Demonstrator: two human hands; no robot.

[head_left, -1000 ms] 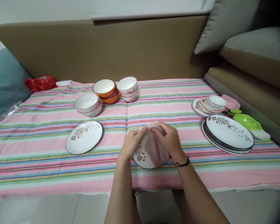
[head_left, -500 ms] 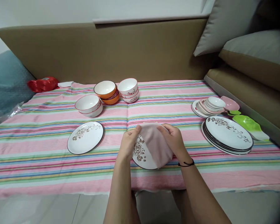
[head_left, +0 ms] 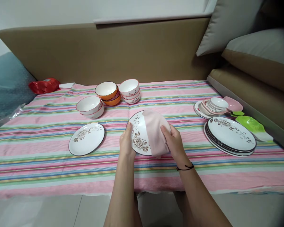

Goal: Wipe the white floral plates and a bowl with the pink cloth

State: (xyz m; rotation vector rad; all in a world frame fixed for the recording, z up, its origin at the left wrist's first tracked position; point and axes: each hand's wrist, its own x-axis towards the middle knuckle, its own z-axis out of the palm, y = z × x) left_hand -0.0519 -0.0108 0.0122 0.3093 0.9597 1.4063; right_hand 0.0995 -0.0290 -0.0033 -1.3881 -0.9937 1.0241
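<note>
A white plate (head_left: 139,132) with a dark rim and brown flower pattern is held up in front of me, tilted toward my face. My left hand (head_left: 126,138) grips its left edge, thumb on the top face. A pale pink cloth (head_left: 155,132) is draped over the plate's right part. Closed over that cloth, my right hand (head_left: 174,140) pinches the right edge, thumb on top; the other fingers are mostly hidden behind. To the left, a similar plate (head_left: 86,139) lies flat on the striped cloth.
Bowls stand stacked at the back: white ones (head_left: 91,108), orange ones (head_left: 107,94), more white ones (head_left: 130,91). On the right are a stack of plates (head_left: 230,134), small dishes (head_left: 215,107) and a green leaf-shaped dish (head_left: 252,126). A red bundle (head_left: 44,85) lies far left.
The plate has risen and tilted up, away from the front edge. My left hand has slid down to its left rim, and the cloth now covers less of the plate, toward the right.
</note>
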